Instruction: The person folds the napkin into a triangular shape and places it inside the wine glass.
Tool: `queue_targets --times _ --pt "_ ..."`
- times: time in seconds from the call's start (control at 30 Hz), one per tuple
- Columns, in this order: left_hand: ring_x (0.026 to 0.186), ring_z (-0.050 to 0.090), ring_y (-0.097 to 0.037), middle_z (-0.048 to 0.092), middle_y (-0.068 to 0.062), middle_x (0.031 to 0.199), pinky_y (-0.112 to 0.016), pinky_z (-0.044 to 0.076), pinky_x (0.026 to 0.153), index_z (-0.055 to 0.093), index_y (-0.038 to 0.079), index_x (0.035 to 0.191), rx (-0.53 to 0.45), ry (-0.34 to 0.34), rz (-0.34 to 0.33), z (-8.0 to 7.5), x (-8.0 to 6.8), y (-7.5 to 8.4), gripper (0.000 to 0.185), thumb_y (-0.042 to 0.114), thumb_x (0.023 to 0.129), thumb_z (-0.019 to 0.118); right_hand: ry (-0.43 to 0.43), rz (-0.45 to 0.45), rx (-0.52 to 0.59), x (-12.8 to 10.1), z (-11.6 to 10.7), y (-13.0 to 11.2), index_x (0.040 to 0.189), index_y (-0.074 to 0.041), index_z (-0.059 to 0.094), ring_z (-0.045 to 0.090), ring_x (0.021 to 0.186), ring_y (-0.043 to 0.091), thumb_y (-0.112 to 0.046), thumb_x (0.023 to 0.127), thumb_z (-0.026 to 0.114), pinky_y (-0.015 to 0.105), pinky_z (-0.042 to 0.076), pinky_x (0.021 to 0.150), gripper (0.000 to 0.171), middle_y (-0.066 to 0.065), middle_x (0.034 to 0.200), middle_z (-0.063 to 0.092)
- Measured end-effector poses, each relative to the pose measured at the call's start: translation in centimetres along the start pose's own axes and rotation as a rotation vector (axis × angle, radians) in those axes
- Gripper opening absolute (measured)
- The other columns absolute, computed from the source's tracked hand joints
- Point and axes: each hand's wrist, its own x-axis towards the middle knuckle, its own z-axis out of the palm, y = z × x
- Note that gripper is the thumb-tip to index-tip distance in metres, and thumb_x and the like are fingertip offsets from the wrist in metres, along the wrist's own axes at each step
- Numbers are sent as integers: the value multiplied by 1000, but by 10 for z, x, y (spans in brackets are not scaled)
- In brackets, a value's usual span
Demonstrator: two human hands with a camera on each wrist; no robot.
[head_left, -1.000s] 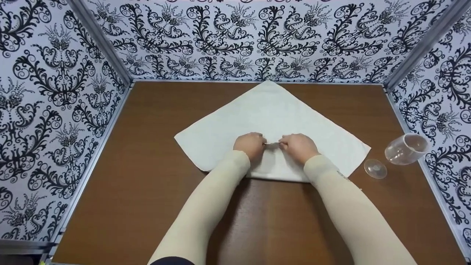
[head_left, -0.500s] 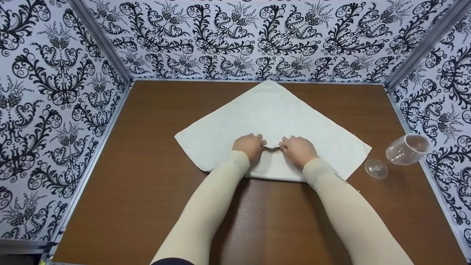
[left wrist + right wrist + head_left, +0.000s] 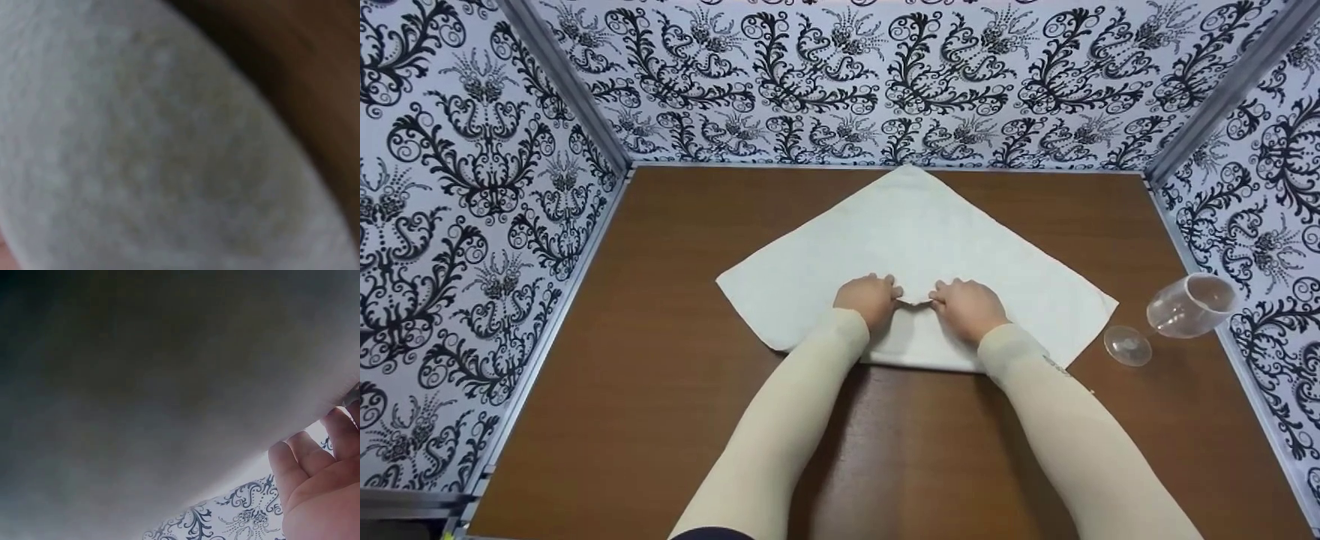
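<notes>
A large white cloth [image 3: 911,232] lies spread on the brown table, one corner pointing at the back wall and its near side straight. Over its near part, my left hand [image 3: 870,298] and right hand [image 3: 969,304] pinch an edge of it, a short way apart. Between them that edge sags slightly, with a shadow below. In the right wrist view, bent fingers [image 3: 306,458] meet the rim of the fabric, which fills most of the picture. Blurred pale fabric [image 3: 157,140] covers the left wrist view, hiding the left hand there.
A clear stemmed glass [image 3: 1189,306] stands on the table [image 3: 645,390] right of the cloth, its foot close to the cloth's right corner. Patterned walls [image 3: 825,82] in grey metal framing border the table at the back and both sides.
Since a second ago, the edge between the hands has dropped a little and now sags. Both hands have turned slightly, staying in nearly the same place. The glass has not moved.
</notes>
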Motion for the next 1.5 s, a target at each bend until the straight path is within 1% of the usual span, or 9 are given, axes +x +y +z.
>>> queue_targets --times 0.27,0.5,0.63,0.8,0.87,1.0,1.1,1.23,1.5 --pt "144 56 -25 58 6 156 -42 50 115 67 33 143 11 -45 9 -4 -2 1 36 38 110 55 1 11 18 -1 2 0 135 -12 73 67 123 47 -26 106 62 60 53 103 34 16 141 68" --pt "123 68 -23 68 4 132 -40 59 99 72 31 129 90 -44 73 -9 -10 2 29 41 110 53 41 -41 5 -5 1 0 128 -13 77 65 128 45 -22 105 65 59 53 104 28 15 141 68" --pt "119 69 -24 69 3 130 -41 59 97 74 29 127 93 -30 84 -7 -10 2 27 38 110 55 17 -30 7 -6 -1 -1 128 -13 77 68 123 45 -23 105 65 58 55 102 29 13 140 69" --pt "107 73 -23 76 3 117 -39 61 92 78 28 125 43 -16 83 -12 -10 0 27 37 108 59 4 -26 27 -5 -9 -3 112 -12 82 73 100 40 -21 103 65 56 58 91 21 14 112 80" --pt "107 74 -20 79 4 116 -38 60 94 79 29 125 5 13 59 -14 -8 -2 27 37 108 60 17 -7 59 -3 -13 -4 107 -12 83 74 98 39 -21 103 65 56 58 91 20 13 105 80" --pt "123 70 -17 74 7 134 -35 56 105 77 32 130 -2 58 26 -12 2 -5 28 36 108 59 42 18 108 4 -16 -4 114 -14 82 71 117 41 -21 104 64 57 55 102 22 12 127 76" --pt "133 65 -19 67 8 145 -37 54 109 74 33 133 49 19 39 -8 6 -6 30 36 109 56 7 27 110 8 -12 -2 122 -14 80 64 130 44 -23 105 64 57 50 110 25 11 143 67" --pt "132 66 -24 67 6 143 -41 58 104 73 33 134 84 -42 49 -4 8 -4 30 34 110 55 -35 43 103 8 -7 -1 126 -15 78 61 133 45 -24 106 64 58 49 111 27 10 147 64" --pt "141 59 -27 64 4 149 -44 53 111 69 34 140 59 -60 1 -4 9 -3 33 36 110 55 -24 11 48 7 -7 -3 135 -13 73 60 134 45 -24 106 62 59 49 111 32 14 146 65"
